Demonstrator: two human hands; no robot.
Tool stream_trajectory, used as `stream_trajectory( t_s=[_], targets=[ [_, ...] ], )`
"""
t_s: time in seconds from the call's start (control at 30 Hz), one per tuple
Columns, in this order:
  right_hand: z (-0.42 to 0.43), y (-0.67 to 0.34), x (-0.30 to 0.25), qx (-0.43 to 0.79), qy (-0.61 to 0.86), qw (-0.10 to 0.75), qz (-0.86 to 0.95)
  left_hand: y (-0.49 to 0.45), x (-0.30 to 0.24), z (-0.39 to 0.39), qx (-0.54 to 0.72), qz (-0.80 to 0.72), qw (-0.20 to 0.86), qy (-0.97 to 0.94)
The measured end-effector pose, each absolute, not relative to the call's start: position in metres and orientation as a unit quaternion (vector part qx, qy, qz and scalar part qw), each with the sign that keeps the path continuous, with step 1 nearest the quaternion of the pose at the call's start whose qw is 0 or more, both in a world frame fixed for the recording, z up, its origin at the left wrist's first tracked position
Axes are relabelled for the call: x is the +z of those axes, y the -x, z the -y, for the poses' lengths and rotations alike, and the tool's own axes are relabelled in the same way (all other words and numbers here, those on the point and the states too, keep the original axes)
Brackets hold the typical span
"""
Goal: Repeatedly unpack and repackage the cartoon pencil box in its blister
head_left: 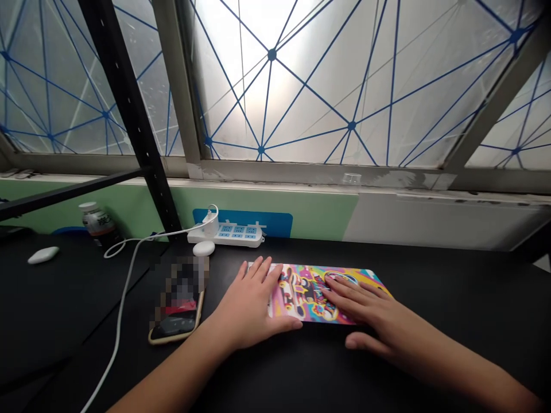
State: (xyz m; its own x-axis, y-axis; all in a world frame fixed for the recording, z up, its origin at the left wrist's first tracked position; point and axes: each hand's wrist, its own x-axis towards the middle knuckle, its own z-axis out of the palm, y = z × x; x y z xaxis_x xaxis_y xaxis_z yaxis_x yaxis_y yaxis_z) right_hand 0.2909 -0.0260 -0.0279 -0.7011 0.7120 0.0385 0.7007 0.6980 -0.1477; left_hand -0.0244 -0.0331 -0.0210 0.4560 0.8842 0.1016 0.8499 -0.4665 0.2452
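Observation:
A flat, colourful printed card or booklet [301, 292] with cartoon figures lies on the black desk in front of me. My left hand [253, 307] rests palm down over its left end, fingers stretched forward and thumb along the near edge. Across its right part lies my right hand [365, 310], flat and open, the thumb apart from the fingers on the near side. Both palms hide portions of the print. Whether it is one sheet or several pages I cannot tell.
Left of my left hand lies a phone [178, 310], partly blurred. Behind it are a small white round case [204, 248], a white power strip [236, 234] and a white cable [124, 298]. A bottle [99, 223], a white mouse [43, 255] and a black metal post [138, 126] stand further left.

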Motion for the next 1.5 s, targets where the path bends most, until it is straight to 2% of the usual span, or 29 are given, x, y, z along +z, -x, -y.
stream_trajectory(
  t_s=[0.17,0.27,0.4,0.53,0.63,0.77,1.03,1.33,1.5],
  targets=[
    [0.025,-0.356,-0.02,0.104,0.466,0.008,0.879,0.025,-0.02,0.033,0.108,-0.501,0.077,-0.855],
    [0.032,-0.365,-0.016,0.082,0.497,0.016,0.864,0.025,-0.018,0.035,0.109,-0.475,0.067,-0.871],
    [0.049,-0.312,-0.007,0.01,0.481,0.053,0.875,0.019,-0.018,0.04,0.141,-0.447,0.069,-0.881],
    [0.055,-0.242,-0.006,0.018,0.416,0.067,0.907,0.002,-0.02,0.036,0.199,-0.447,0.093,-0.867],
    [0.049,-0.209,-0.018,0.017,0.399,0.064,0.915,-0.012,-0.022,0.023,0.187,-0.476,0.107,-0.853],
    [0.041,-0.193,-0.035,-0.06,0.395,0.099,0.911,-0.023,-0.029,0.005,0.165,-0.51,0.108,-0.837],
    [0.053,-0.25,-0.034,-0.061,0.375,0.077,0.922,-0.01,-0.034,0.009,0.117,-0.529,0.094,-0.836],
    [0.082,-0.354,-0.036,-0.126,0.483,0.1,0.861,0.001,-0.028,0.0,0.081,-0.532,0.091,-0.838],
    [0.113,-0.325,-0.028,-0.162,0.425,0.131,0.881,-0.007,-0.032,-0.021,0.079,-0.552,0.079,-0.826]
  ],
)
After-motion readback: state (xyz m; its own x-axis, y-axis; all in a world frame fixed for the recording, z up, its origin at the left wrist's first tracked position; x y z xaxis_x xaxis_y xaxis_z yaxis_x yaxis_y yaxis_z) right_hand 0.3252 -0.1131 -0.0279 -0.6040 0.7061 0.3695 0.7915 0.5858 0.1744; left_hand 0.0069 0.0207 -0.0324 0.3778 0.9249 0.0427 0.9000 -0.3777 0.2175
